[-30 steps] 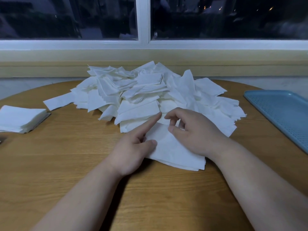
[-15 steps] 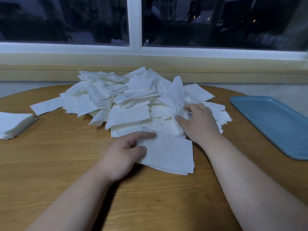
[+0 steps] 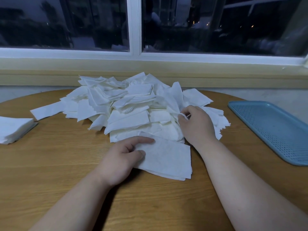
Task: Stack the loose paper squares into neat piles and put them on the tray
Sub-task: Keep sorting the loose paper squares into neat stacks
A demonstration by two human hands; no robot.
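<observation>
A big heap of loose white paper squares [image 3: 126, 104] covers the far middle of the round wooden table [image 3: 66, 164]. In front of it lies a small neat pile [image 3: 170, 160]. My left hand [image 3: 121, 160] rests on that pile's left edge, forefinger stretched along its far side and thumb on top. At the heap's right side my right hand [image 3: 196, 124] pinches a loose square between thumb and fingertips. The blue perforated tray [image 3: 273, 129] lies at the right, with no paper on the part in view.
A second neat stack of squares [image 3: 13, 129] sits at the table's left edge. Behind the table run a pale sill and a dark window [image 3: 133, 30]. Bare wood stretches along the near side.
My right hand left the small pile, reached into the right side of the heap and pinched a square. My left hand laid its pointing forefinger down along the pile's edge.
</observation>
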